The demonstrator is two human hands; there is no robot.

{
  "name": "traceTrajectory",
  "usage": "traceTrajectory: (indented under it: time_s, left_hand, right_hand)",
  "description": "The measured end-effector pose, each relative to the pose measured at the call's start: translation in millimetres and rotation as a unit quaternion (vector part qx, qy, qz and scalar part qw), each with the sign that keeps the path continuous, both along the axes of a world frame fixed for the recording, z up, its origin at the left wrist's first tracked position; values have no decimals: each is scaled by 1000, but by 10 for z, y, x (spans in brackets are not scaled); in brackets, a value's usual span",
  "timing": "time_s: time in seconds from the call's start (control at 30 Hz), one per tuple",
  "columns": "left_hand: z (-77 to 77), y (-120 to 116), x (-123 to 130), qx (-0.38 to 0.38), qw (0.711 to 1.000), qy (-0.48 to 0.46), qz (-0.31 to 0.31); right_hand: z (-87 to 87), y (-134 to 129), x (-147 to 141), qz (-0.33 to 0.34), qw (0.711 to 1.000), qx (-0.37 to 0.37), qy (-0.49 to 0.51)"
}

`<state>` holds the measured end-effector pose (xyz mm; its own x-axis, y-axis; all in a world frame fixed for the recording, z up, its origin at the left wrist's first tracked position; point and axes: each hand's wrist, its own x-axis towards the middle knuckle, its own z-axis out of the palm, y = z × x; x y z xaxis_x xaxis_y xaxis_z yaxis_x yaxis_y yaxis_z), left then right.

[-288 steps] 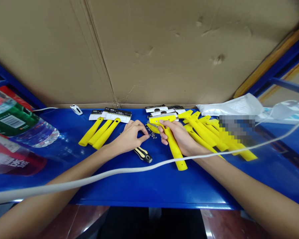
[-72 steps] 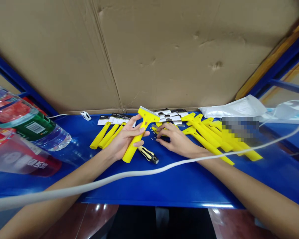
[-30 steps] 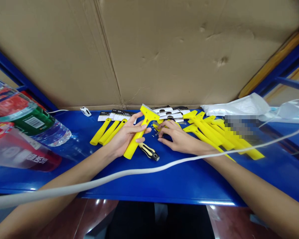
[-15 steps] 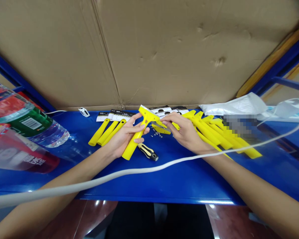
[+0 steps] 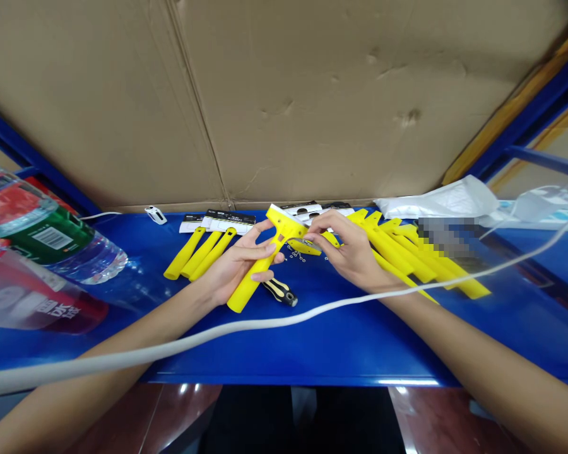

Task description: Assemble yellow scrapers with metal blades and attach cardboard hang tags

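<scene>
My left hand [image 5: 241, 258] is wrapped round the handle of a yellow scraper [image 5: 246, 291], its wide head tilted up and towards the right. At the right end of that head, the thumb and fingers of my right hand [image 5: 343, 246] are pinched together; whatever they hold is too small or hidden to name. Behind and below the scraper head lie small metal nuts and screws [image 5: 296, 255] and loose yellow head pieces [image 5: 307, 247]. A black and cream screwdriver [image 5: 280, 292] rests on the blue table just below my left hand.
Several yellow handles [image 5: 208, 255] lie at left beside printed cards [image 5: 230, 221]. More yellow scraper bodies [image 5: 407, 252] are fanned out at right, near a white plastic bag [image 5: 435, 198]. A bottle [image 5: 61, 233] and red cup [image 5: 66, 309] stand far left. A white cable [image 5: 265, 323] crosses in front.
The scraper has turned slightly in my left hand, its head now showing more of its face. My right hand stays pinched at the head's right end.
</scene>
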<state>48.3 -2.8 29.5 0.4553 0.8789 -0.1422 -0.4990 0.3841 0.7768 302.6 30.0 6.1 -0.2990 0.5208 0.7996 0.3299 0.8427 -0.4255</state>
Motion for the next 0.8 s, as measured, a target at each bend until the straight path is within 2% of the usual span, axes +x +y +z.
traceTrajectory:
  time_s: [0.13, 0.37, 0.53, 0.8]
  left_hand:
    - [-1, -20, 6, 7, 1000, 0, -19]
    - [-34, -13, -9, 18, 999, -12, -39]
    - [-31, -7, -5, 25, 999, -6, -40]
    - [-5, -32, 23, 26, 999, 15, -32]
  right_hand:
    - [3, -20, -7, 12, 1000, -17, 14]
    - [-58, 13, -21, 42, 992, -101, 56]
    - [-99, 94, -23, 62, 976, -176, 113]
    - [-42, 96, -49, 65, 949, -270, 152]
